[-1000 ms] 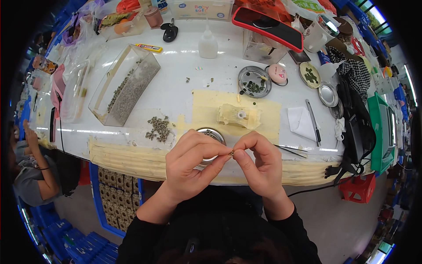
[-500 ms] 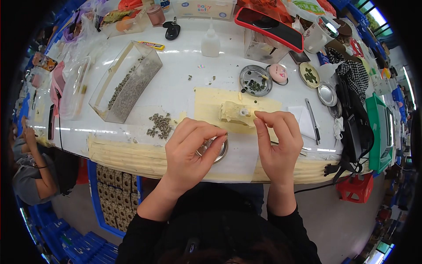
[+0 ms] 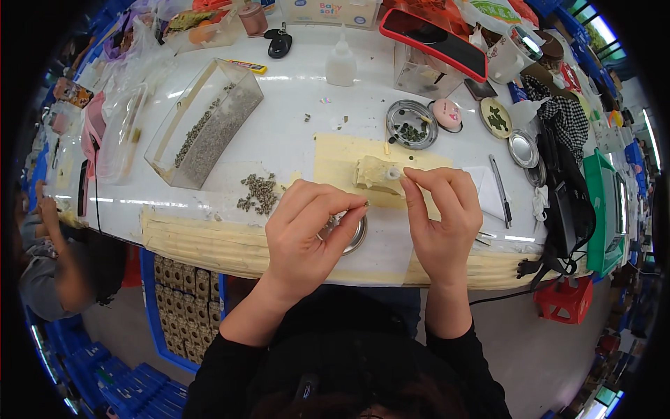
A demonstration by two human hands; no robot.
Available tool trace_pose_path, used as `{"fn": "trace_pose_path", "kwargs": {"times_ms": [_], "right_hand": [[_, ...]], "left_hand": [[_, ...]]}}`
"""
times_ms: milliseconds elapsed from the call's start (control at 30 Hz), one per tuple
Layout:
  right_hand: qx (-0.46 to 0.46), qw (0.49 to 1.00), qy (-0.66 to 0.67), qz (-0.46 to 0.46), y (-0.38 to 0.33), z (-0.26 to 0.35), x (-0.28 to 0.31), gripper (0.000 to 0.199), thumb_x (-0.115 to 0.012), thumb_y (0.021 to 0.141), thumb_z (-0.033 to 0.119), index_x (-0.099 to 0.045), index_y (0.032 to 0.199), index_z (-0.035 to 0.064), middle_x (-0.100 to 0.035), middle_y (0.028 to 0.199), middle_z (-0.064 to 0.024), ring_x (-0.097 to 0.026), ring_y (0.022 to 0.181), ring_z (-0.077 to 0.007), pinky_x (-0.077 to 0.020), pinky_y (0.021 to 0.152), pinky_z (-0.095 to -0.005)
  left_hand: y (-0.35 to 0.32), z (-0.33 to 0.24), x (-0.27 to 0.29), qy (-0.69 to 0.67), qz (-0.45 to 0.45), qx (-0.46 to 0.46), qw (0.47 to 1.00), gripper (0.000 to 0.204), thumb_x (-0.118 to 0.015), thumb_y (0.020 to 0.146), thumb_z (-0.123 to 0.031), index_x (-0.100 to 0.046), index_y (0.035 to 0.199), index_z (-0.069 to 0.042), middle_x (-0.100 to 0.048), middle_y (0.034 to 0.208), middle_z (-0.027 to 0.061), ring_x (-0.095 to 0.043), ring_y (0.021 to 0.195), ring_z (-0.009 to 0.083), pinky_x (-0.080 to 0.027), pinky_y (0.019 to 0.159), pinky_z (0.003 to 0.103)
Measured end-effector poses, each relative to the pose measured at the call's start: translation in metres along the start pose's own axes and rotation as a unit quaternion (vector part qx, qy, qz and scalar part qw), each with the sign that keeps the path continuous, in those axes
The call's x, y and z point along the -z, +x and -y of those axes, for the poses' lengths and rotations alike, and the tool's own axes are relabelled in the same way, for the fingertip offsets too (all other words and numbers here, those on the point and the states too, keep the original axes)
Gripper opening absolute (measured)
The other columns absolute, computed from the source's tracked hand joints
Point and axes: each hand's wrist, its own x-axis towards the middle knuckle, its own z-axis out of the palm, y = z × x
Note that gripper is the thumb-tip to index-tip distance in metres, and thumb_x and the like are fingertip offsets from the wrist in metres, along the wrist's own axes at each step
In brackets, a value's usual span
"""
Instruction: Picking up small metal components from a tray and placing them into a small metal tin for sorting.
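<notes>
The tiny piece (image 3: pixel 366 204) is just on the near side of the block (image 3: pixel 377 175), a little left of its middle, where the thumb and forefinger of the left hand (image 3: pixel 301 220) pinch it. It is so small, and so much covered by the fingertips, that I cannot tell its shape. I judge it very light, and probably hard and stiff, so weight gives no trouble; rather, it could slip or turn under a loose pinch, and too strong a squeeze might flick it away. The best hold seems to be by its edges, with only the fingertips. The right hand (image 3: pixel 445 208) is at the right end of the block, its thumb and forefinger near together beside the white ring (image 3: pixel 394 173); whether they grasp something, I cannot tell. The block looks wrapped in pale tape and is over a yellow sheet (image 3: pixel 331 155). Nearer to the person than the block, partly behind the left hand, is a metal dish (image 3: pixel 362 236). To the left of the block lies a grey heap (image 3: pixel 259 193), and farther left stands a clear box (image 3: pixel 241 112). Beyond the block are a round dish (image 3: pixel 417 145), slightly to its right, and a white bottle (image 3: pixel 341 66), to its left.
</notes>
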Motion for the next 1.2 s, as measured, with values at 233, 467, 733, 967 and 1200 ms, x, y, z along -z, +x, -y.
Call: {"fn": "trace_pose_path", "kwargs": {"times_ms": [233,467,733,967,1200], "right_hand": [[-0.006,0.995,0.071,-0.075,-0.002,0.016,0.016,0.013,-0.074,0.079,-0.002,-0.067,0.089,0.0012,-0.062,0.085,-0.0080,-0.057,0.076,-0.0199,-0.0445,0.066,-0.0298],[-0.104,0.883,0.458,-0.019,-0.014,0.031,0.011,0.012,-0.052,0.100,0.006,-0.050,0.107,-0.0034,-0.064,0.097,-0.0157,-0.066,0.089,-0.0201,-0.0529,0.082,-0.0302],[-0.114,0.862,0.492,0.029,-0.015,0.033,0.010,0.015,-0.045,0.103,0.010,-0.043,0.108,-0.0041,-0.063,0.099,-0.0193,-0.068,0.094,-0.0239,-0.0570,0.086,-0.0352],[-0.106,0.862,0.495,0.038,-0.016,0.030,0.010,0.014,-0.045,0.103,0.007,-0.044,0.109,-0.0047,-0.062,0.101,-0.0191,-0.068,0.095,-0.0237,-0.0571,0.086,-0.0354],[-0.103,0.865,0.490,0.038,-0.016,0.030,0.010,0.013,-0.045,0.103,0.006,-0.045,0.109,-0.0048,-0.062,0.102,-0.0183,-0.068,0.095,-0.0234,-0.0572,0.086,-0.0352]], "left_hand": [[0.000,-0.004,0.005,-0.020,0.001,-0.012,1.000,0.020,-0.077,0.073,0.004,-0.072,0.091,-0.003,-0.066,0.083,0.0066,-0.059,0.071,0.0201,-0.046,0.061,0.029],[-0.002,-0.008,0.006,-0.092,0.020,0.017,0.995,0.017,-0.076,0.075,0.004,-0.072,0.091,-0.003,-0.067,0.084,0.0059,-0.058,0.070,0.0153,-0.045,0.058,0.025],[-0.003,-0.009,0.007,-0.106,0.027,0.019,0.994,0.017,-0.076,0.077,0.003,-0.072,0.092,-0.003,-0.067,0.084,0.0060,-0.058,0.071,0.0139,-0.046,0.057,0.025],[-0.003,-0.010,0.007,-0.100,0.030,0.010,0.994,0.017,-0.076,0.077,0.003,-0.073,0.092,-0.003,-0.067,0.084,0.0060,-0.058,0.071,0.0148,-0.047,0.057,0.025],[-0.003,-0.010,0.007,-0.102,0.025,0.006,0.994,0.017,-0.076,0.077,0.003,-0.073,0.092,-0.003,-0.067,0.084,0.0064,-0.058,0.072,0.0156,-0.047,0.057,0.025]]}}
